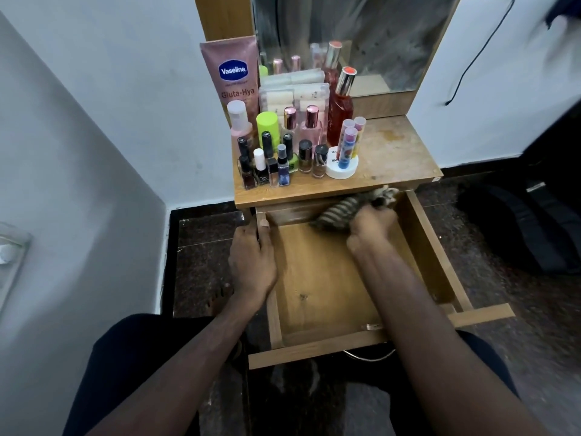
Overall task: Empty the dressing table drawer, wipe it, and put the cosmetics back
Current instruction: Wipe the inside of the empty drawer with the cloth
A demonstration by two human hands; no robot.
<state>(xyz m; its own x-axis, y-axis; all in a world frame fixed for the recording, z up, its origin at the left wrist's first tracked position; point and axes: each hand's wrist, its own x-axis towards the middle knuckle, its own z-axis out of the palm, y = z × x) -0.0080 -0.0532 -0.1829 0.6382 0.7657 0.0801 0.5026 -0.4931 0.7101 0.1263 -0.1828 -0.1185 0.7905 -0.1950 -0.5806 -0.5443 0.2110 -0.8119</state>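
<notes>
Drawer: shallow light-wood drawer (317, 297) stood pulled out toward the person, bare floor open.
Left hand (251, 262): fingers curled over left wall.
Right hand (372, 223): gripped striped grey cloth (341, 210) at back edge.
Cosmetics: small bottles (283, 152) crowded tabletop's left.

Right hand (372, 223) presses striped cloth (339, 210) inside drawer (320, 344); left hand (251, 262) grips its side.

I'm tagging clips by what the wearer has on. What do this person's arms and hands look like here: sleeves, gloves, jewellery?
Both forearms are bare right up to the bottom edge of the picture, with no sleeve in view. The left hand and right hand wear no gloves, and no watch, bracelet or ring shows. The right hand's fingers are partly hidden, so a ring there cannot be ruled out.
</notes>
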